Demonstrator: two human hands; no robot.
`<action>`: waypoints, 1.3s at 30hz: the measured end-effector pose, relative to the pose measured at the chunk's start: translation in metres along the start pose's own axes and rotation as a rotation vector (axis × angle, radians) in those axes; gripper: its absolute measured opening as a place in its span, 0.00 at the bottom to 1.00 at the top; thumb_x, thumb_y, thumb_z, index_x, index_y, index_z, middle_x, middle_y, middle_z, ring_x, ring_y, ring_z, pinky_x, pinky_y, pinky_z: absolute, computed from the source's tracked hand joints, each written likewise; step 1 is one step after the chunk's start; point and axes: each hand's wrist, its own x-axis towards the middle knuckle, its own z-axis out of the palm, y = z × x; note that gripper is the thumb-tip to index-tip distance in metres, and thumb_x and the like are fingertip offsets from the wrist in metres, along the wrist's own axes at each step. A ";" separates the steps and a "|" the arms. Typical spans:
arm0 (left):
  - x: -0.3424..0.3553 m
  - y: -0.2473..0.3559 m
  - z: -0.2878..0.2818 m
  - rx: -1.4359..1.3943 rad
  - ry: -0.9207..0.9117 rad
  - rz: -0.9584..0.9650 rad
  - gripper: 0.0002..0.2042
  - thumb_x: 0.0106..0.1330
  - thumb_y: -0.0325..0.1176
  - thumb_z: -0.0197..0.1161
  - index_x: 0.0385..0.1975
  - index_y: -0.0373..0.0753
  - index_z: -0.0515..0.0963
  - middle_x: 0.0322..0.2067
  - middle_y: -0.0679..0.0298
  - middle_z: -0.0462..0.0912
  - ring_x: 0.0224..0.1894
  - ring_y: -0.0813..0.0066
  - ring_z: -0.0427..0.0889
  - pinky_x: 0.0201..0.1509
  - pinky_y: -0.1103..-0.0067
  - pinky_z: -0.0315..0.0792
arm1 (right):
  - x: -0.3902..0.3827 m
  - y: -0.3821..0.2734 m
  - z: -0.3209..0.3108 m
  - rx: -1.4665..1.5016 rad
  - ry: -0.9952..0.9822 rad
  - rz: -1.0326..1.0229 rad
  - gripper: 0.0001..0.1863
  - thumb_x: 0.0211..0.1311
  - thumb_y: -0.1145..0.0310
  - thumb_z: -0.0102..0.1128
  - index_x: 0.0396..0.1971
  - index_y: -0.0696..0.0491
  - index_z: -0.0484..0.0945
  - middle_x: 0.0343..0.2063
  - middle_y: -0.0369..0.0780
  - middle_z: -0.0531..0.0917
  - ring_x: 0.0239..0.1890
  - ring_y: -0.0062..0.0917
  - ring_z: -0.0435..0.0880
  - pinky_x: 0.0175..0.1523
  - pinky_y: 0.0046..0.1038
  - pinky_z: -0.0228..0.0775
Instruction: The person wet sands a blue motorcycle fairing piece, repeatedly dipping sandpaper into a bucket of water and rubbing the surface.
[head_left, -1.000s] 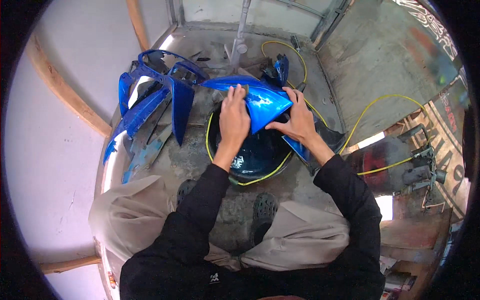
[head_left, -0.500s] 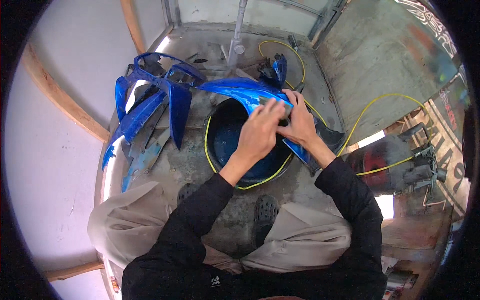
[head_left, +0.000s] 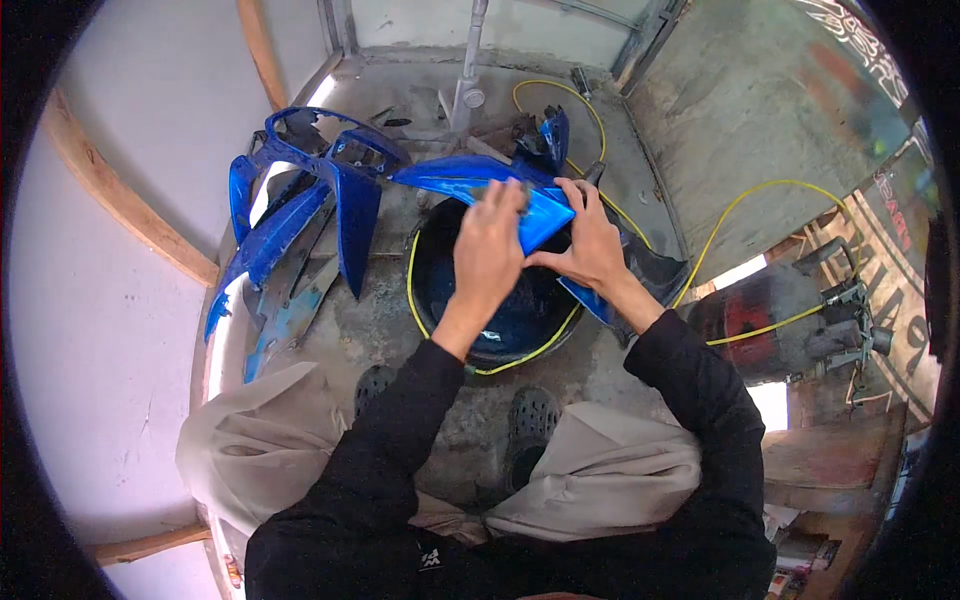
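Note:
My left hand [head_left: 484,253], its fingers bent and motion-blurred, presses a small dark, olive-toned pad [head_left: 521,200] onto a glossy blue plastic panel [head_left: 543,220]. The panel's pointed left end stretches out past my fingers. My right hand [head_left: 583,243] grips the panel's right end, fingers over the upper edge and thumb near the lower one. Beneath both hands sits a dark round basin [head_left: 444,315] with a yellow line round its rim and dark liquid inside. Another blue piece [head_left: 587,298] lies at the basin's right side, partly behind my right hand.
Broken blue fairings [head_left: 355,225] lie at left, more pieces [head_left: 556,135] behind the panel. A grey pipe [head_left: 474,50] stands at back. A yellow hose [head_left: 737,208] runs to a dark red tank [head_left: 745,318] on the right. My sandal [head_left: 533,420] is below the basin.
My left hand swept right and down across the panel, then came back left and up, with the pad under its fingers. The panel shifted slightly left; my right hand kept its grip.

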 end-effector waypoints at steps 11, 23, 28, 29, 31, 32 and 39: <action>-0.006 0.010 0.001 -0.074 -0.080 0.149 0.17 0.81 0.26 0.57 0.66 0.35 0.81 0.67 0.49 0.85 0.75 0.45 0.77 0.77 0.53 0.70 | 0.001 0.000 0.005 -0.007 0.025 -0.017 0.73 0.35 0.30 0.89 0.81 0.48 0.61 0.74 0.57 0.69 0.73 0.61 0.75 0.66 0.57 0.81; -0.004 0.010 0.003 0.182 -0.042 -0.019 0.19 0.82 0.30 0.58 0.69 0.41 0.81 0.70 0.57 0.84 0.78 0.46 0.73 0.77 0.45 0.59 | 0.001 -0.002 0.004 -0.021 0.018 -0.034 0.69 0.40 0.37 0.91 0.81 0.46 0.61 0.73 0.57 0.69 0.73 0.60 0.76 0.65 0.57 0.82; -0.008 0.000 0.003 0.100 -0.089 0.096 0.18 0.82 0.29 0.59 0.69 0.42 0.82 0.69 0.60 0.86 0.79 0.48 0.72 0.78 0.46 0.56 | 0.004 0.000 0.000 0.002 0.015 -0.005 0.68 0.40 0.42 0.92 0.81 0.46 0.61 0.74 0.56 0.68 0.73 0.60 0.75 0.66 0.56 0.82; -0.008 -0.003 0.002 0.039 -0.035 0.019 0.18 0.83 0.29 0.58 0.69 0.43 0.82 0.68 0.61 0.87 0.79 0.48 0.72 0.78 0.45 0.56 | 0.003 0.000 0.000 0.002 0.002 0.000 0.66 0.41 0.47 0.92 0.81 0.45 0.61 0.74 0.56 0.68 0.74 0.60 0.75 0.67 0.55 0.82; -0.006 -0.008 0.000 0.092 -0.077 -0.004 0.18 0.83 0.29 0.58 0.68 0.42 0.83 0.71 0.60 0.85 0.79 0.45 0.72 0.77 0.45 0.57 | 0.001 0.001 0.001 0.018 -0.049 0.033 0.62 0.44 0.61 0.90 0.81 0.43 0.60 0.75 0.56 0.66 0.74 0.61 0.74 0.68 0.54 0.82; -0.006 -0.011 -0.001 0.087 -0.043 0.037 0.18 0.83 0.29 0.58 0.68 0.42 0.83 0.72 0.60 0.84 0.79 0.44 0.72 0.76 0.46 0.58 | -0.001 0.001 0.000 0.008 -0.047 0.038 0.62 0.44 0.61 0.90 0.81 0.43 0.60 0.75 0.56 0.66 0.74 0.61 0.74 0.68 0.54 0.82; -0.028 0.006 0.003 -0.007 -0.116 0.069 0.18 0.81 0.27 0.59 0.67 0.40 0.84 0.74 0.58 0.82 0.80 0.43 0.70 0.76 0.49 0.60 | -0.033 0.007 -0.014 0.020 -0.012 0.032 0.58 0.45 0.71 0.83 0.79 0.43 0.62 0.75 0.55 0.67 0.75 0.61 0.73 0.69 0.53 0.81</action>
